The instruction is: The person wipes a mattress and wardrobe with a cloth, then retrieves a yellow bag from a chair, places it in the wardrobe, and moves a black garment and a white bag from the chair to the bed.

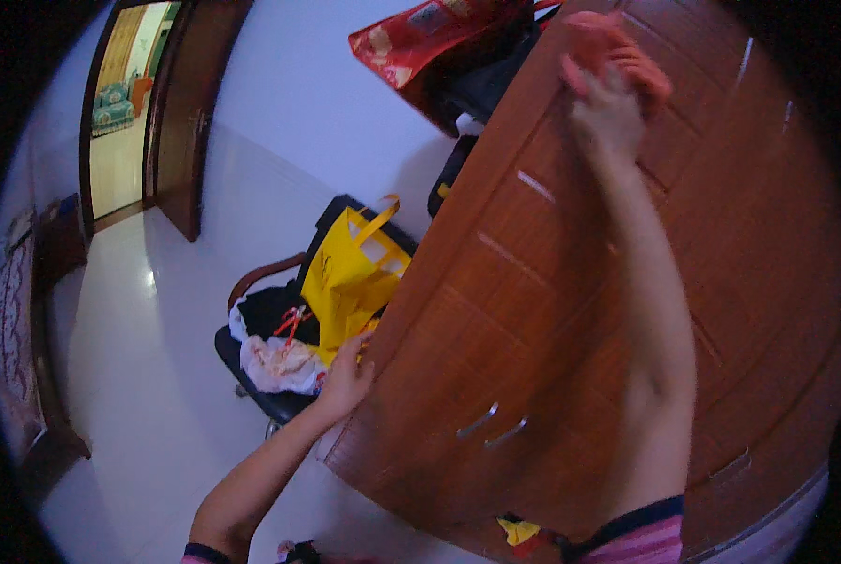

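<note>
My right hand [611, 116] is raised to the upper part of a reddish-brown wooden wardrobe [462, 331] and presses a crumpled salmon-pink cloth [621, 53] to its front. The hand is slightly blurred and partly hides the wood behind it. Lower down, my left hand [350, 381] touches the wardrobe's left edge; nothing shows in it, and its fingertips are partly hard to make out. Metal handles [478, 421] sit on the wardrobe's doors.
Beside the wardrobe, a black chair [233, 352] holds a yellow bag [343, 289] and a whitish plastic bag [279, 363]. A red patterned bag [420, 42] and dark items jut out at the top. An open brown door [180, 127] stands at the upper left.
</note>
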{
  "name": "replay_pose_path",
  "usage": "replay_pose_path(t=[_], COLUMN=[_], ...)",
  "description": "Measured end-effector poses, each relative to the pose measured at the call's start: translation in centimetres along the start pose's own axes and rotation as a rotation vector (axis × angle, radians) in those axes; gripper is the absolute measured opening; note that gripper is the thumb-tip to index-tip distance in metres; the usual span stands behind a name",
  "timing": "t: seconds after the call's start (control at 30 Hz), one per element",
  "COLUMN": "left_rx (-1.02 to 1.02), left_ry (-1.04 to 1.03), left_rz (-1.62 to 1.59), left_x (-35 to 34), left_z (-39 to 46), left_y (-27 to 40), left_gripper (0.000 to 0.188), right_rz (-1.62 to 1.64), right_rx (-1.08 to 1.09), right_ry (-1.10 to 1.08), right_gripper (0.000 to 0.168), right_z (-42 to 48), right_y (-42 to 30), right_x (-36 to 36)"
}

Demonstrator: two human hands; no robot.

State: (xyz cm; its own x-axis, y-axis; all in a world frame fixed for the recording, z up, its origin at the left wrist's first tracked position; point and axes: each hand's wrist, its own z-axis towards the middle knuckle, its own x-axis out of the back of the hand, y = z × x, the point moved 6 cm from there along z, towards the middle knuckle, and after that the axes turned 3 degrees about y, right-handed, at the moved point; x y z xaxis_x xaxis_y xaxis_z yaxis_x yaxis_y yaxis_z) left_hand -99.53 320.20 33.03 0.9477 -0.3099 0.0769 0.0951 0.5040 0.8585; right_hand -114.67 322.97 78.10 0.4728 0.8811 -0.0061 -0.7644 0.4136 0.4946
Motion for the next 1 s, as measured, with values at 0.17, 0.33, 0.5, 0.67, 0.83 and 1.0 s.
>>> replay_pose_path(t=[0.17,0.33,0.5,0.67,0.83,1.0], left_rx=[0.075,0.114,0.168,0.186,0.26,0.292], left_ry=[0.032,0.038,0.028,-0.005,-0.027,-0.076], left_rz=[0.018,0.043,0.097,0.037,0.028,-0.01], left_x=[2.8,5.1,7.9,7.0,4.8,4.1], left_z=[-1.6,-3.0,-4.9,-6.1,-6.9,-7.7], left_y=[-1.8,-2.5,-3.9,-5.4,-6.2,-6.5], left_gripper=[0.045,0.045,0.046,0.043,0.038,0.043], right_rz=[0.254,1.409,0.933,0.896,0.307,0.055], right_rx=[0.118,-0.706,0.148,0.174,0.004,-0.051], right_ry=[-0.38,-0.794,-1.492,-0.782,0.123,-0.09], right_gripper=[0.017,0.035,0.035,0.058,0.055,0.047], right_z=[-19.8,-43.7,-53.3,-31.2,-15.0,-17.5], right_y=[-14.3,-24.0,-27.4,-20.3,-4.9,-8.1], right_x=[-4.5,-2.5,1.5,3.8,6.5,5.0])
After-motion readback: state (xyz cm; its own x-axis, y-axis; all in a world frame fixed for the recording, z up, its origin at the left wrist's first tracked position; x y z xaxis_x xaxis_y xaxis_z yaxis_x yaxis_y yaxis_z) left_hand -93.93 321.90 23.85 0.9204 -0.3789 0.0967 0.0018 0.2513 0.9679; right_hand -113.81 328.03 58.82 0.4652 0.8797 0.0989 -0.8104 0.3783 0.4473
